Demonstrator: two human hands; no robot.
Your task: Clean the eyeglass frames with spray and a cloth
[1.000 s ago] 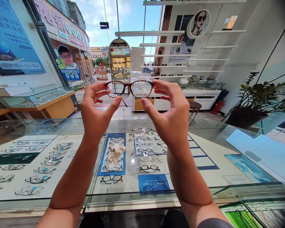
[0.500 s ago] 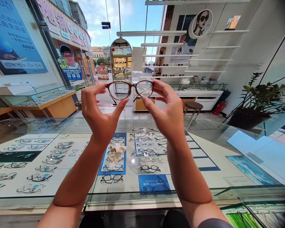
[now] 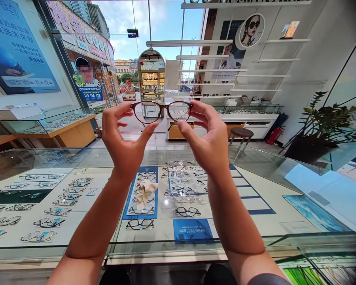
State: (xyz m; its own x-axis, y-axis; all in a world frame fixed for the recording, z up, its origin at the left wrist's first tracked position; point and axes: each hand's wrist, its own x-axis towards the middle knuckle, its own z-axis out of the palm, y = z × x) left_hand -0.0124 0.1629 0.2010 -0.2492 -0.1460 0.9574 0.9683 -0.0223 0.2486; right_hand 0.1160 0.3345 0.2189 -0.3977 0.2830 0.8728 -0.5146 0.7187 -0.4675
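Note:
A pair of dark reddish-brown eyeglasses (image 3: 164,107) is held up level in front of me, above the glass display counter. My left hand (image 3: 123,132) grips its left side, fingers at the outer corner and thumb near the lower rim. At the opposite corner, my right hand (image 3: 209,132) holds the frame with fingers on the hinge side and thumb below the lens. The lenses are see-through, and the temple arms show only partly behind them. Below, a crumpled beige cloth (image 3: 145,194) lies on the glass top of the counter.
The glass display counter (image 3: 112,241) spans the space before me, with several rows of eyeglasses (image 3: 187,212) inside. A blue card (image 3: 192,230) is near its front. Beyond stand an arched mirror (image 3: 151,83), a stool (image 3: 241,133) and a potted plant (image 3: 317,134).
The eyeglasses have tilted slightly and shifted a touch left in my hands. Both hands keep the same grip, and the cloth has not moved.

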